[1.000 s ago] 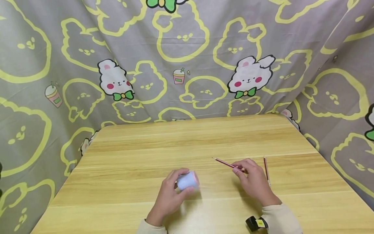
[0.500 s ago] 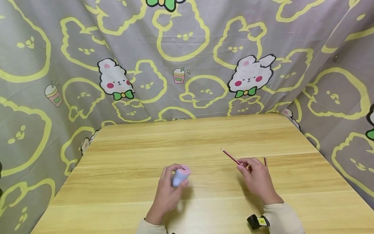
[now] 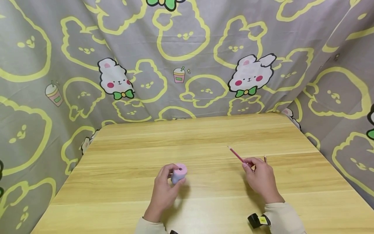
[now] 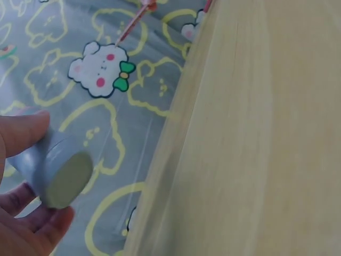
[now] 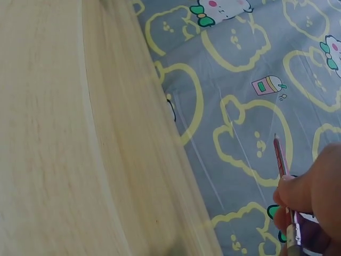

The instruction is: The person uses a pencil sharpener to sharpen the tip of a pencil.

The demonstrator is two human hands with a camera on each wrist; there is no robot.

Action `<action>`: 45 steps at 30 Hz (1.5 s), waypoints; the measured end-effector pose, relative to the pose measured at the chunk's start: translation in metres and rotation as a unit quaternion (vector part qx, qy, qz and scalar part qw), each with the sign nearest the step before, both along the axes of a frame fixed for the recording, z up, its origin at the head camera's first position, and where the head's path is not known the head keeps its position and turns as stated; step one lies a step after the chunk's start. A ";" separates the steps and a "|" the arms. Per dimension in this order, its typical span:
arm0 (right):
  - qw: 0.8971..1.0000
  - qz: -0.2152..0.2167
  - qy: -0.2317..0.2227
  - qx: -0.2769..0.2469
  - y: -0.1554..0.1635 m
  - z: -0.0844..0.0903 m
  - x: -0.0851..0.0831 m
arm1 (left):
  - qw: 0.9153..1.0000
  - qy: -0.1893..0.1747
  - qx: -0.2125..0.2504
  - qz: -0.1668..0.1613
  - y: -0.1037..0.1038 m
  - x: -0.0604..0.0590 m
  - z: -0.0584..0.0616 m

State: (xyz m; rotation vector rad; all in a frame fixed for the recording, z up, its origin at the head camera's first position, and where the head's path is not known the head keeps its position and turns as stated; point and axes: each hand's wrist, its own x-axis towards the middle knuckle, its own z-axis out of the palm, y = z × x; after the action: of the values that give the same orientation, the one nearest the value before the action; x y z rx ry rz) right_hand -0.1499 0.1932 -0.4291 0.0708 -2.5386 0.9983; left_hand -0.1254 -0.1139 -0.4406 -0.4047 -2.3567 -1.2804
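Observation:
In my left hand [image 3: 163, 191] I hold a small pale blue pencil sharpener [image 3: 177, 178] with a pink top, thumb on one side and fingers on the other. A dark round hole shows in that top, which is tilted up and toward the right. The left wrist view shows the flat pale base of the sharpener [image 4: 69, 180]. My right hand [image 3: 262, 178] pinches a dark red striped pencil [image 3: 236, 154] near its back end. The sharpened tip points up and to the left, apart from the sharpener; in the right wrist view the pencil [image 5: 280, 156] has a metal-coloured end.
A second pencil [image 3: 265, 159] lies on the wooden table [image 3: 187, 139] behind my right hand, mostly hidden by it. Grey curtains [image 3: 204, 42] with cartoon print hang along the back and sides. A black wrist device [image 3: 255, 221] sits at my right sleeve.
My left hand has shifted slightly left and turned the sharpener so its pink top faces up. My right hand has moved right with the pencil, covering most of the second pencil.

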 end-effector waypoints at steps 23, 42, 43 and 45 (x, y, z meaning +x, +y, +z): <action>0.991 -0.010 -0.132 0.009 0.005 -0.003 -0.001 | 0.994 -0.102 -0.013 0.040 -0.010 -0.004 0.001; 0.985 0.020 -0.169 0.028 0.006 -0.008 -0.005 | 0.991 -0.121 -0.031 0.037 -0.012 -0.005 -0.001; 0.985 0.024 -0.171 0.028 0.006 -0.009 -0.006 | 0.991 -0.124 -0.030 0.036 -0.012 -0.005 -0.001; 0.983 0.031 -0.177 0.029 0.007 -0.010 -0.006 | 0.990 -0.132 -0.028 0.035 -0.011 -0.005 -0.001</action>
State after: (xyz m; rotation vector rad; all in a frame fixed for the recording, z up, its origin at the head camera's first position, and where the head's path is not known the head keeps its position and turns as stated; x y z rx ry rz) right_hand -0.1561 0.2001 -0.4390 -0.0129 -2.9040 1.0374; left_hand -0.1307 -0.1253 -0.4417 -0.1750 -2.6038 -1.3058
